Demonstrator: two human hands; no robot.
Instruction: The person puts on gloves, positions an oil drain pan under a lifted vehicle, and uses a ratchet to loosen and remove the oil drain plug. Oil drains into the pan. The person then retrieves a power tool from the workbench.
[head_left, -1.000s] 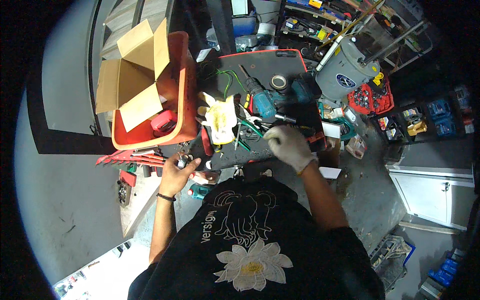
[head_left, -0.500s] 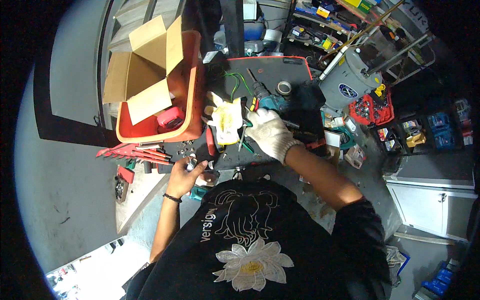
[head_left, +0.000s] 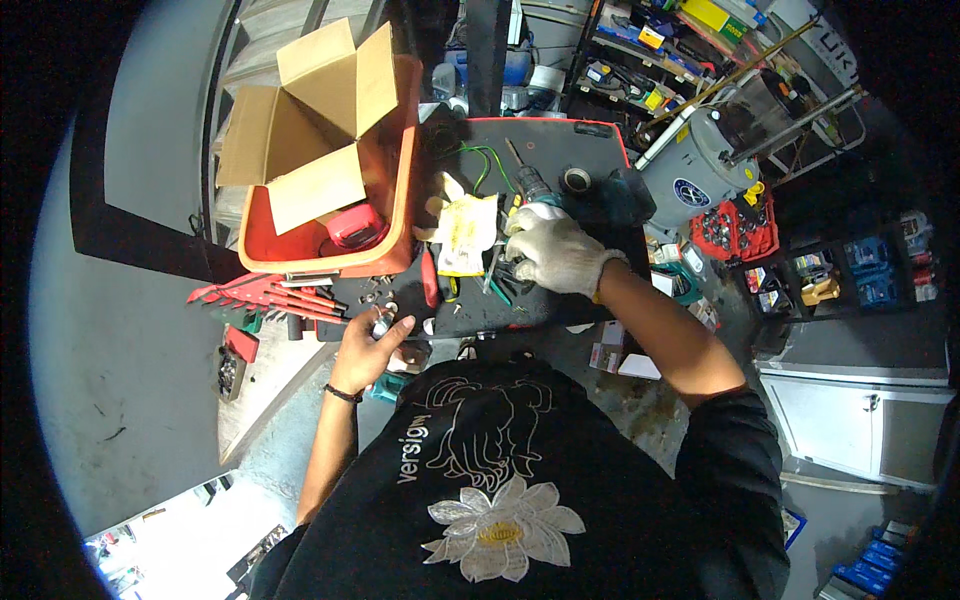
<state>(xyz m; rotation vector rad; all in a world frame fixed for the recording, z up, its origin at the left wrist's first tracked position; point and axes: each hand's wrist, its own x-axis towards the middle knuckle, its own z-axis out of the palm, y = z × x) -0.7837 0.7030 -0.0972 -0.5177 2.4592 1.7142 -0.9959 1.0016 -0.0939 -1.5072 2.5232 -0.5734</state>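
Note:
My bare left hand (head_left: pixel 366 352) is at the near left edge of the dark worktop (head_left: pixel 560 320), with thumb and fingers closed round a small silvery metal cylinder (head_left: pixel 382 325). My right hand (head_left: pixel 562 258), in a white knit glove, reaches over the tools with its fingers curled down; what they grip is hidden. Beyond it lies a teal power drill (head_left: pixel 534 186) with a long bit. Green-handled pliers (head_left: pixel 492 270) lie beside the glove. Left of them are a crumpled white-and-yellow packet (head_left: pixel 467 235) and a red-handled tool (head_left: pixel 430 278).
An orange crate (head_left: pixel 405 200) holding an open cardboard box (head_left: pixel 320 195) and a red tape measure-like object (head_left: pixel 355 227) stands at left. Red-handled tools (head_left: pixel 290 300) jut past the left edge. A tape roll (head_left: pixel 576 180) lies at the back; a grey drum (head_left: pixel 690 165) stands right.
My right gloved hand has moved slightly nearer and to the right, its fingers curling more downward. My left hand keeps the metal cylinder almost in place. The view has shifted slightly.

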